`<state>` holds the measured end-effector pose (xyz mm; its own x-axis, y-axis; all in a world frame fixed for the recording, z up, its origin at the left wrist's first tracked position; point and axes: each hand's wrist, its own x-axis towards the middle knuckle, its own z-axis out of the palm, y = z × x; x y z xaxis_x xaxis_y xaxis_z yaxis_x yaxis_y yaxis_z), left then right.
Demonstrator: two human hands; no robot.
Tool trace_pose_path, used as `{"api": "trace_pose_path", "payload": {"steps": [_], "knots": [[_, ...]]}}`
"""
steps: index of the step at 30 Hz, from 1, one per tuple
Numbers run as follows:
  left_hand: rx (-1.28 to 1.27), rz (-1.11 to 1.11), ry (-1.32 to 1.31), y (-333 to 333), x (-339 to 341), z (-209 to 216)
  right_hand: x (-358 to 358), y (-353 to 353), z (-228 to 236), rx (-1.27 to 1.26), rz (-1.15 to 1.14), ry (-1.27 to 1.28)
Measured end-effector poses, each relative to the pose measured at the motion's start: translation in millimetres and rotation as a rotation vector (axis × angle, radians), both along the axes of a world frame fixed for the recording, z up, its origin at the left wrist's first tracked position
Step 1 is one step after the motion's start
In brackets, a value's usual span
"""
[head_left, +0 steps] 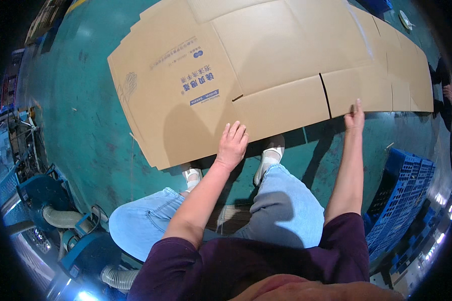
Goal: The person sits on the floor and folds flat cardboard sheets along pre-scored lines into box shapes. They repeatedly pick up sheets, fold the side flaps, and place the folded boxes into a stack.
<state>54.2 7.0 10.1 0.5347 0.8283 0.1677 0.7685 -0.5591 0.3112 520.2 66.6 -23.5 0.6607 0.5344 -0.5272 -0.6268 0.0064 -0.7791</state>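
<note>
A large flattened cardboard carton (pixel 281 55) spreads out in front of me, brown, with creases, dark slots and blue printing on its left panel. My left hand (pixel 232 145) lies on top of its near edge, left of centre, fingers extended over the board and slightly apart. Further right, my right hand (pixel 355 118) pinches the near edge, with one digit pointing up over the board. The other fingers of that hand are hidden beneath the cardboard.
Blue plastic pallets (pixel 402 195) stand to my right. Blue machines with ribbed grey hoses (pixel 65 218) are at the lower left. Another person's hand (pixel 450 94) shows at the far right rim. A round white object (pixel 406 21) lies on the green floor (pixel 80 100) beyond the carton.
</note>
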Motion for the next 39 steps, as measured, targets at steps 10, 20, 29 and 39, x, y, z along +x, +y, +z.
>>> {"api": "trace_pose_path", "payload": {"steps": [10,20,29,39], "knots": [[-0.051,0.056,-0.071,5,-34,-10,-204,-21,165,0.494,0.919,-1.676],[-0.141,0.248,-0.285,16,-39,-15,-314,-17,43,0.274,1.521,-2.425],[-0.138,0.19,-0.25,16,-45,-11,-278,72,44,0.137,1.181,-1.868],[-0.319,0.28,-0.155,116,-46,-5,-226,196,17,-0.28,0.759,-1.64]]}}
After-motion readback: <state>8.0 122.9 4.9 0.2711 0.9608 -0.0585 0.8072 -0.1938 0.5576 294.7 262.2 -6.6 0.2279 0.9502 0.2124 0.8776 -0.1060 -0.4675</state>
